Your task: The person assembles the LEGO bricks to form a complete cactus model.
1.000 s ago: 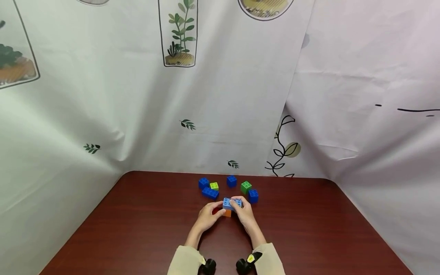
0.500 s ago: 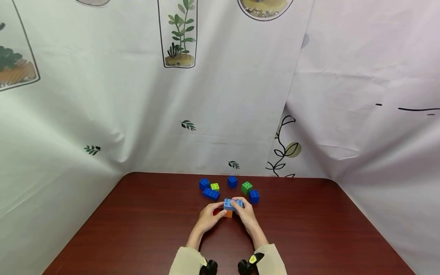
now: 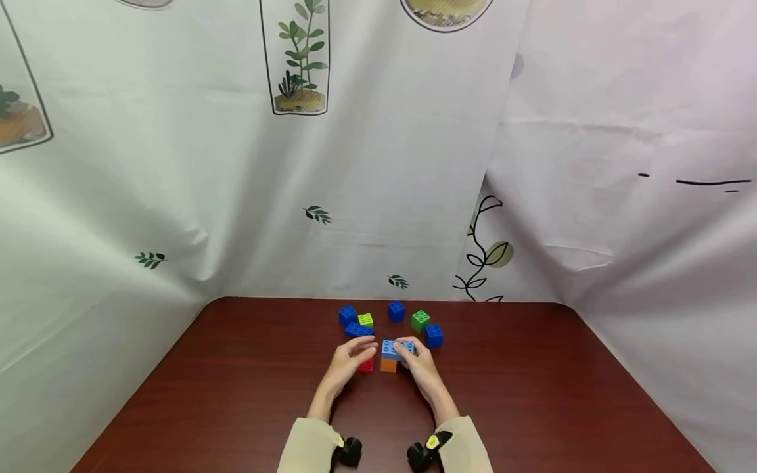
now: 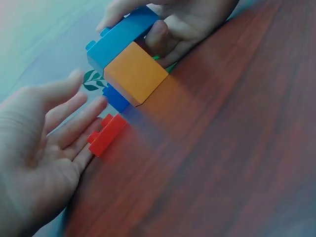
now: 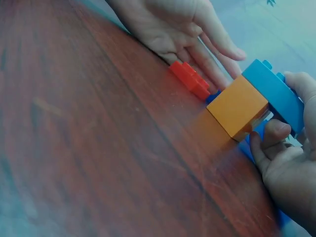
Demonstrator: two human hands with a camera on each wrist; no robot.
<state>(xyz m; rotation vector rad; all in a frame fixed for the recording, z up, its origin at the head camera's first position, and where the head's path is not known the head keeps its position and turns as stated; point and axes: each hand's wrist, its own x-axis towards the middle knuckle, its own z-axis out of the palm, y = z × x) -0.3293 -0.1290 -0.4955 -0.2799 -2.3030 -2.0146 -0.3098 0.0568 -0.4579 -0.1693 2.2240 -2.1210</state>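
My right hand (image 3: 422,369) pinches a light blue toy brick (image 3: 388,349) by its right end, thumb on top and fingers curled beneath. That brick sits across an orange brick (image 3: 388,366), overhanging it to the right. In the left wrist view the orange brick (image 4: 136,74) stands on the table. My left hand (image 3: 343,363) is spread with nothing pinched, left of the stack. Beside its fingers a low red brick (image 4: 107,135) lies studs up; in the head view the red brick (image 3: 367,365) is partly covered by the thumb.
Beyond my hands lie a long blue brick (image 3: 357,330), a lime brick (image 3: 365,320) and a green brick (image 3: 420,320). Square blue bricks stand at the left (image 3: 347,316), the middle (image 3: 395,311) and the right (image 3: 434,336). A printed cloth (image 3: 378,197) hangs behind the dark red table (image 3: 236,381).
My left hand has let go of the stack and moved left, so the red brick shows more. The right hand keeps its pinch on the light blue brick. The head view has shifted slightly.
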